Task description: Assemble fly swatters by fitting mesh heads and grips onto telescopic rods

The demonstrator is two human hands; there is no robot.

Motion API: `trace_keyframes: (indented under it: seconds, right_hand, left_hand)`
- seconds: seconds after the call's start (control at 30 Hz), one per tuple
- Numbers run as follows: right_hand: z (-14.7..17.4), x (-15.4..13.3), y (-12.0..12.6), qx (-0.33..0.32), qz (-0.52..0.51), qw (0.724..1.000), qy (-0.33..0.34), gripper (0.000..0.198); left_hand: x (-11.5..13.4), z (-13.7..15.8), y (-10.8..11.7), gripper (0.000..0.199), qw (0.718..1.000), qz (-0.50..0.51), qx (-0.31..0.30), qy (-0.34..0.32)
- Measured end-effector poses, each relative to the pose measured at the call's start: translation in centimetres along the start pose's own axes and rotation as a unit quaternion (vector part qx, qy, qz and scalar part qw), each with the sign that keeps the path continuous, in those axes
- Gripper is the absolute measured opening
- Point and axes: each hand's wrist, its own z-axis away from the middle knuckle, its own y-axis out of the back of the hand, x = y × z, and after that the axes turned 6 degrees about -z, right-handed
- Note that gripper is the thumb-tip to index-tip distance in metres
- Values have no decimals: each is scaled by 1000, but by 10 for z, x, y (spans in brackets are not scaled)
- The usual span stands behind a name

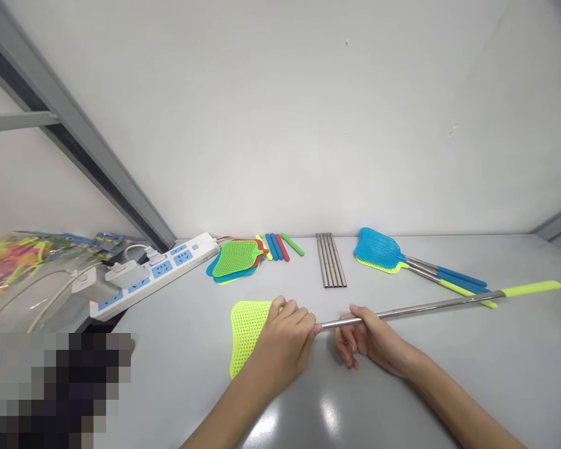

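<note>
A yellow fly swatter point(247, 333) with a long metal telescopic rod and a yellow handle grip is held across the table, its rod drawn out to the right. My left hand point(287, 330) is closed around the joint of head and rod, hiding that joint. Farther along, my right hand point(362, 337) has its thumb over the rod and its palm up beneath; the other fingers are loosely curled below. Behind lie several metal rods point(331, 260) side by side. Put-together swatters point(379, 248) in blue and yellow rest to the right, partly under the held rod's line.
Loose swatter heads point(236, 259) are stacked at the left, beside several coloured handle grips point(277, 247). A white power strip point(168, 268) with plugs and cables lies farther left, near plastic bags point(23, 268) of colourful items. A wall point(327, 125) rises behind the grey table point(168, 374).
</note>
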Motion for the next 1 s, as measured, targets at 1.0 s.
trace_keyframes:
  seconds: [1.0]
  right_hand:
    - [-2,2,2,182,14,976,116,40]
  left_hand:
    - [-27,-6,-2,41,924,2,209,319]
